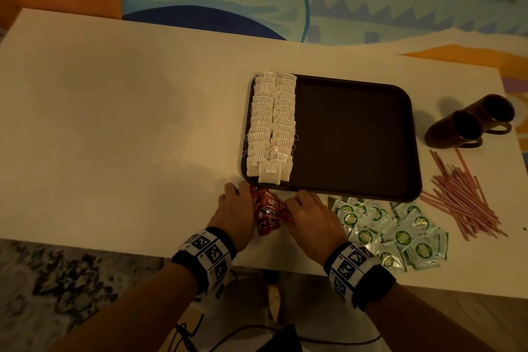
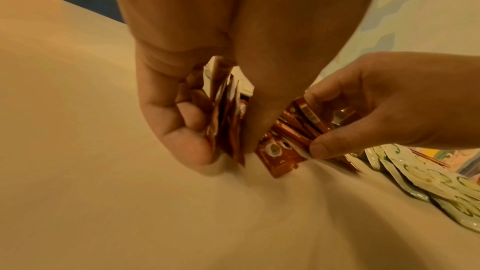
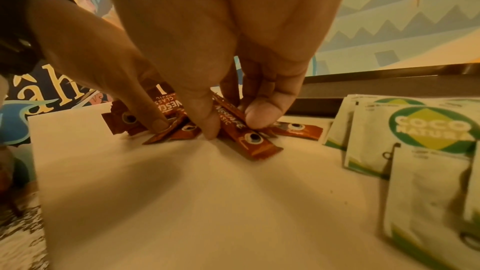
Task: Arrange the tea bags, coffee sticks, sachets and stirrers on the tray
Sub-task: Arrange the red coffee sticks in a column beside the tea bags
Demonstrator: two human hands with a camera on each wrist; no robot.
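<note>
A dark brown tray (image 1: 357,134) lies on the white table, with two columns of white tea bags (image 1: 271,126) filling its left side. Just in front of the tray's near left corner lies a heap of red coffee sticks (image 1: 267,210). My left hand (image 1: 235,208) grips a bundle of those sticks (image 2: 226,122) upright between thumb and curled fingers. My right hand (image 1: 310,213) pinches other coffee sticks (image 3: 239,128) from the heap with thumb and fingertips. Green-and-white sachets (image 1: 391,231) are piled to the right of my right hand. Pink stirrers (image 1: 463,200) are strewn further right.
Two dark mugs (image 1: 468,123) stand beside the tray's right edge. The right two thirds of the tray are bare. The table's near edge (image 1: 143,248) runs just under my wrists, with cables hanging below. A colourful mural wall rises behind the table.
</note>
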